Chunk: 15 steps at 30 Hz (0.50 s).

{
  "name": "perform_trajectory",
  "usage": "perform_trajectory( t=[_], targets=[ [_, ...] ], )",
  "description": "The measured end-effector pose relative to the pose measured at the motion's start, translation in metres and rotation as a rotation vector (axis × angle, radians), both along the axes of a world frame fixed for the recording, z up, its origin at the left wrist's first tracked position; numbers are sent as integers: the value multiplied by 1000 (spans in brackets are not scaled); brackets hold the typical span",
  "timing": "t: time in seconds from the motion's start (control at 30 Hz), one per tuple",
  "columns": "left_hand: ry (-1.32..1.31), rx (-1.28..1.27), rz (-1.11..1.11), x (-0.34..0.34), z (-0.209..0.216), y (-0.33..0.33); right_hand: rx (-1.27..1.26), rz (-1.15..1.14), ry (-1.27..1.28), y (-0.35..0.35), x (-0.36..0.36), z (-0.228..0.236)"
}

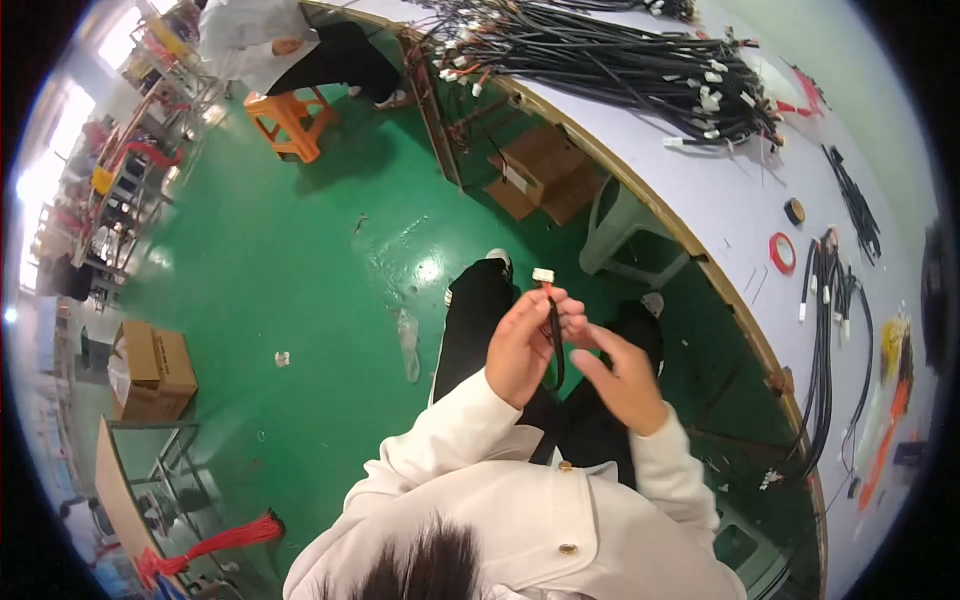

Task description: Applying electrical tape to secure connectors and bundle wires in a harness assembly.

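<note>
Above my lap, my left hand (521, 340) pinches a black-sleeved cable (557, 345) near its upper end. That end carries a white plug connector (543, 275) with a short stretch of red wire below it. From there the cable curves down past my palm. My right hand (624, 380) is close by on the right, its fingers stretched and the thumb apart, with nothing visible in it. Whether its fingertips touch the other hand or the cable I cannot tell.
A white table (640, 125) curves along the right, bearing a large heap of black cables (610, 70), a smaller bundle (823, 330) and red tape (782, 253). Beneath it are a cardboard box (550, 165) and a pale stool (630, 235). A person sits beyond an orange stool (290, 122).
</note>
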<state>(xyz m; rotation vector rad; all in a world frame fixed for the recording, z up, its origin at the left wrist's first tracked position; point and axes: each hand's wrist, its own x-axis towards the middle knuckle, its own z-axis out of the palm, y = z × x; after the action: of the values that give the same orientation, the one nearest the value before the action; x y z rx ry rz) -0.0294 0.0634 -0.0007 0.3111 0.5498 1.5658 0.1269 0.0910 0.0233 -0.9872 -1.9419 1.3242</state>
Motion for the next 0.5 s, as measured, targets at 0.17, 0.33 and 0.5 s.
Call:
perform_trajectory(
  t=[0.17, 0.33, 0.5],
  targets=[
    [227, -35, -61, -3, 12, 4, -232, -83, 202, -14, -22, -37],
    [935, -69, 75, -33, 8, -7, -330, -176, 390, -20, -11, -31],
    [1126, 207, 239, -44, -5, 11, -376, -148, 430, -21, -6, -24]
  ],
)
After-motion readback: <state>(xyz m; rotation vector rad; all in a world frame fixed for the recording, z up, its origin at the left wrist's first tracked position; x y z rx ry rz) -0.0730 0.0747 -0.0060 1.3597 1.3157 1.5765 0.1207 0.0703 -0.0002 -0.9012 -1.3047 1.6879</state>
